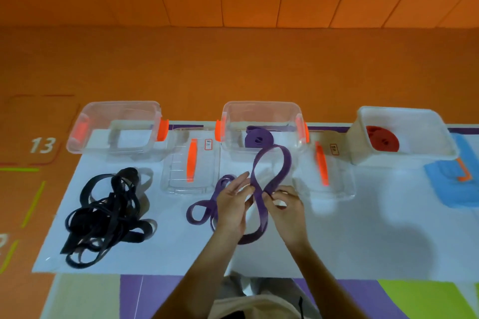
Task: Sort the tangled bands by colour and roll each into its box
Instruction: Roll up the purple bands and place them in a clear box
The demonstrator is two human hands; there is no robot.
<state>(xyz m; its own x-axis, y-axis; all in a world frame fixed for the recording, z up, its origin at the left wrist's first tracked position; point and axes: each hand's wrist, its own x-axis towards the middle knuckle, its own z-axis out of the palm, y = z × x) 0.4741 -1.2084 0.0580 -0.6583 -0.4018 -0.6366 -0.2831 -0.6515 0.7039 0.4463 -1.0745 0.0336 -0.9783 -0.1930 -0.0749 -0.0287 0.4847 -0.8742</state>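
Note:
A purple band [283, 163] loops up in front of me, twisted into a figure of eight. My right hand [287, 211] pinches it at the crossing. My left hand [233, 204] lies against the band with its fingers fairly straight. A second purple band [204, 211] lies on the white sheet just left of my left hand. A tangle of black bands [108, 217] sits at the left. The middle clear box [261, 124] holds a rolled purple band [259, 138]. The right white box [401, 134] holds a rolled red band [382, 140]. The left clear box [116, 127] holds no bands.
Two clear lids with orange handles, the left lid [190, 163] and the right lid [324, 171], lie flat between the boxes. A blue lid [453, 184] lies at the far right. The white sheet [375, 241] ends at a near edge over a coloured mat. Orange floor lies behind.

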